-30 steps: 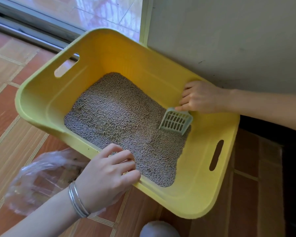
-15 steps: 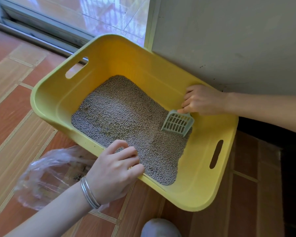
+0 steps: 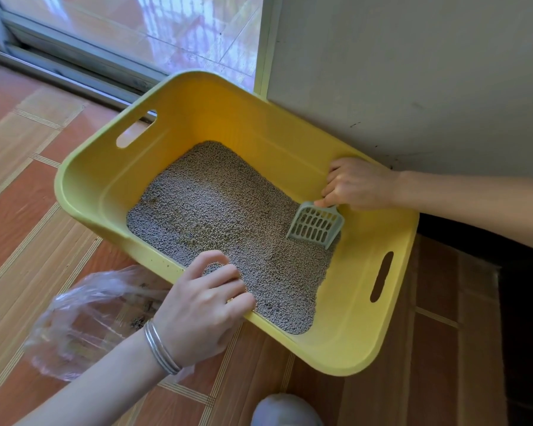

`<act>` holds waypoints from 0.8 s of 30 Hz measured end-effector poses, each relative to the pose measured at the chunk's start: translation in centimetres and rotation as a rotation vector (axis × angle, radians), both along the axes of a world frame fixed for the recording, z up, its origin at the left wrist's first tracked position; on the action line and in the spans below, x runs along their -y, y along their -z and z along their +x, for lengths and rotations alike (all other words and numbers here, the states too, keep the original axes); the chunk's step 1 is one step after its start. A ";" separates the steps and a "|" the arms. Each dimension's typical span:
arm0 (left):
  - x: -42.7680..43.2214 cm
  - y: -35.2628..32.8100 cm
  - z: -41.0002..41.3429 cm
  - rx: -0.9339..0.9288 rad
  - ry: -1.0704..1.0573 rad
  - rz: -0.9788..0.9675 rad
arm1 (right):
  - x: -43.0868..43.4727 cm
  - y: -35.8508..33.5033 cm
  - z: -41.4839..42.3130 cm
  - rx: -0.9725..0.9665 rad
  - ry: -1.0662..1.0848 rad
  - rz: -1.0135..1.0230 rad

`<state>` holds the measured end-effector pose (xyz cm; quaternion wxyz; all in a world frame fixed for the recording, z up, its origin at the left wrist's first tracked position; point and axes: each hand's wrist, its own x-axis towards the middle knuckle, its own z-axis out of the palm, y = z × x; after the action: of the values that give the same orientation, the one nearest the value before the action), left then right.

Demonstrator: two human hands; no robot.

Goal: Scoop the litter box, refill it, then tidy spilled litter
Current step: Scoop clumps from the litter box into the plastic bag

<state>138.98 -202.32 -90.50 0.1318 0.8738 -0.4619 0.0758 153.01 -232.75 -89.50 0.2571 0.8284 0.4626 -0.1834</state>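
Over grainy litter [image 3: 216, 210], right hand [image 3: 359, 184] gripping slotted scoop [image 3: 316, 224] (plastic), left hand [image 3: 202, 309] gripping litter box rim [image 3: 345, 362].

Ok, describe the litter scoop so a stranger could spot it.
Find the big yellow plastic litter box against the grey wall. At the right edge of its grey granules, the right hand grips a small pale green plastic scoop. It alone has rows of slots.

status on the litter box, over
Left hand grips litter box near rim. Right hand grips scoop, blade down in litter. Plastic bag beside box, nothing blocking.
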 end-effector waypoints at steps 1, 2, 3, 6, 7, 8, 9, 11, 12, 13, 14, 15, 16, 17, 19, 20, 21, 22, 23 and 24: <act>0.0 0.0 -0.1 -0.003 -0.005 0.003 | 0.1 0.0 0.0 0.006 0.003 -0.006; 0.1 0.0 -0.1 -0.006 -0.010 0.007 | 0.1 0.0 0.1 0.013 0.001 -0.011; 0.1 -0.1 -0.2 -0.011 -0.015 0.009 | 0.2 0.1 0.1 0.022 0.000 -0.019; 0.1 -0.2 -0.1 -0.028 -0.018 0.016 | 0.1 0.3 0.0 0.031 0.022 -0.040; 0.1 -0.2 0.0 -0.034 -0.016 0.022 | 0.1 0.2 0.0 0.031 0.034 -0.045; 0.0 -0.3 0.0 -0.039 -0.016 0.024 | 0.2 0.1 0.1 0.035 0.042 -0.056; 0.0 -0.4 -0.1 -0.043 -0.013 0.024 | 0.3 -0.1 -0.1 0.037 0.045 -0.076; -0.1 -0.2 -0.6 -0.046 0.004 0.019 | 0.5 -0.6 -0.8 0.060 0.023 -0.106; 0.0 -0.2 -0.7 -0.041 0.007 0.015 | 0.6 -0.8 -1.2 0.091 0.004 -0.116; 0.0 -0.3 -0.6 -0.034 0.007 0.015 | 0.6 -1.0 -1.4 0.121 -0.009 -0.137; 0.0 -0.3 -0.4 -0.026 0.008 0.018 | 0.8 -1.2 -1.3 0.129 -0.011 -0.167; 0.1 -0.3 -0.3 -0.018 0.016 0.017 | 0.9 -1.2 -1.3 0.119 -0.003 -0.182; 0.1 -0.3 -0.3 -0.020 0.021 0.017 | 1.0 -1.1 -1.2 0.102 -0.007 -0.167; 0.1 -0.4 -0.1 -0.022 0.022 0.018 | 1.0 -0.8 -1.3 0.065 0.011 -0.130; 0.1 -0.4 -0.2 -0.035 0.030 0.023 | 0.7 0.8 -2.4 -0.104 0.132 -0.047; 0.1 -0.4 -0.4 -0.045 0.036 0.024 | 0.2 1.9 -3.5 -0.169 0.142 -0.022; 0.1 -0.3 -0.3 -0.045 0.037 0.020 | -0.7 2.6 -4.4 -0.196 0.112 -0.011; 0.1 -0.3 -0.2 -0.039 0.033 0.014 | -1.3 2.8 -4.8 -0.200 0.066 -0.003; 0.0 -0.3 -0.3 -0.030 0.032 0.007 | -1.8 2.5 -4.5 -0.200 0.026 -0.004; 0.0 -0.2 -0.3 -0.021 0.037 0.000 | -2.0 1.7 -3.7 -0.174 -0.008 -0.012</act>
<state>138.66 -202.33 -90.31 0.1381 0.8658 -0.4767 0.0641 149.30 -230.76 -91.24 0.2218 0.8059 0.4854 -0.2564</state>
